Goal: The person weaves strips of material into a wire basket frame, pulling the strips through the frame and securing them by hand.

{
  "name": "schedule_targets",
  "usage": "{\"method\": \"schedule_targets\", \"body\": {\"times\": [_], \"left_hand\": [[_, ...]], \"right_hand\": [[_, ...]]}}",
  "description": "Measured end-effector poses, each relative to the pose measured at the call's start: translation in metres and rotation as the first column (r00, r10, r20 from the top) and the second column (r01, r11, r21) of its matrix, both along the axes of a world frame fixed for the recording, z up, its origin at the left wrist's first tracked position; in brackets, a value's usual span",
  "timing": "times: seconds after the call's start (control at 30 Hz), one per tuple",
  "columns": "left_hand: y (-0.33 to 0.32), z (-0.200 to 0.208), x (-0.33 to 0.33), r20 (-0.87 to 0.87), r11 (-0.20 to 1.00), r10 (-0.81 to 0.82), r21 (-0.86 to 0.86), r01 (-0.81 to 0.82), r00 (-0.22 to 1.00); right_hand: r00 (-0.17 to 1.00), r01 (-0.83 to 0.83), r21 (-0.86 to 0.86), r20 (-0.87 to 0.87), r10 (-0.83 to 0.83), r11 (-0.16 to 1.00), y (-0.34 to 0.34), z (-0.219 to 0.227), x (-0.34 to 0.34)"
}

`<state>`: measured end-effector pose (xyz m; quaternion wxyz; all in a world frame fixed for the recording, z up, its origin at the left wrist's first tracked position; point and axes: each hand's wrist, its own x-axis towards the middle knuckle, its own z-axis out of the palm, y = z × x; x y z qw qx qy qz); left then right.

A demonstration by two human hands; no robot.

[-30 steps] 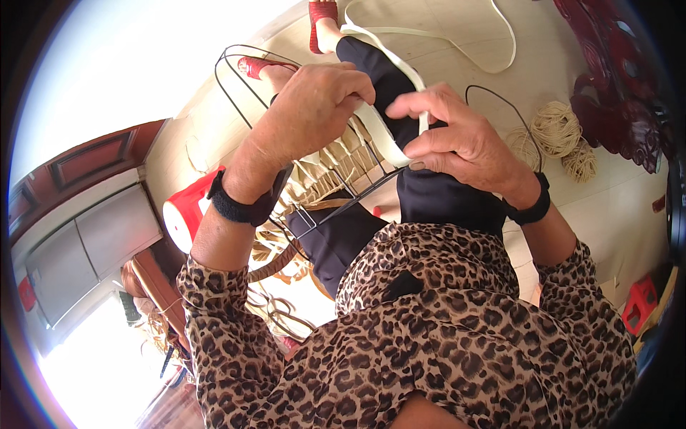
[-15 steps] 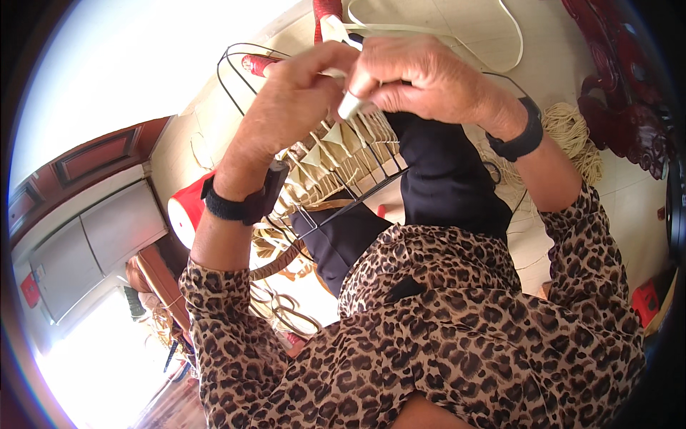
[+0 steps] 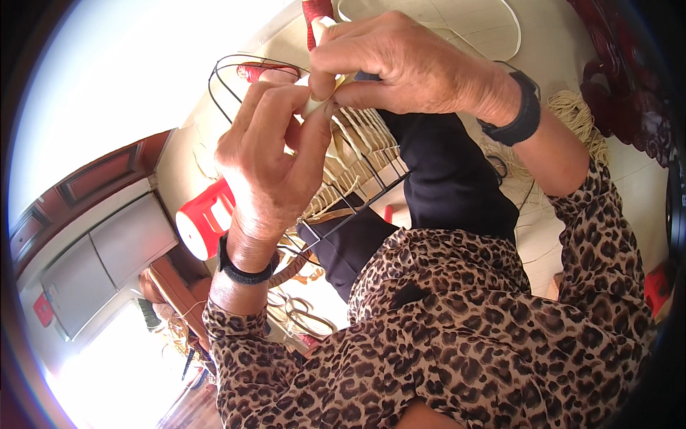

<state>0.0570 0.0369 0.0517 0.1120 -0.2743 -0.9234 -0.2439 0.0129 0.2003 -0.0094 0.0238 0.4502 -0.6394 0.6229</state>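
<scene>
Floor: pale tiles (image 3: pixel 636 179), strewn with a coil of straw-coloured fibre (image 3: pixel 582 118) at the right.
Room: red plastic stool (image 3: pixel 204 222) lying at the left beside grey cabinet doors (image 3: pixel 107 264); dark carved wooden furniture (image 3: pixel 629 79) at the upper right.
Frame: black wire frame (image 3: pixel 357 200) resting across the lap, partly woven with pale strips (image 3: pixel 361 146).
Strip: whitish strip end (image 3: pixel 314 107) raised above the frame, between both hands.
Left hand (image 3: pixel 275 168): thumb and forefinger pressed together on the strip from below.
Right hand (image 3: pixel 400 61): fingertips curled down, pinching the same strip from above, touching the left fingers.
</scene>
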Motion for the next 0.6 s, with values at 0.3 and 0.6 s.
{"method": "schedule_targets", "body": {"times": [0.3, 0.6], "left_hand": [[-0.008, -0.012, 0.008, -0.378, 0.950, -0.268, -0.258, 0.177, 0.886], [-0.011, -0.026, 0.024, -0.380, 0.915, -0.351, -0.333, 0.227, 0.856]], "right_hand": [[0.874, -0.464, 0.251, 0.285, 0.393, 0.849, 0.006, 0.018, -0.034], [0.503, -0.863, 0.171, 0.395, 0.769, 0.476, -0.011, 0.018, -0.049]]}}
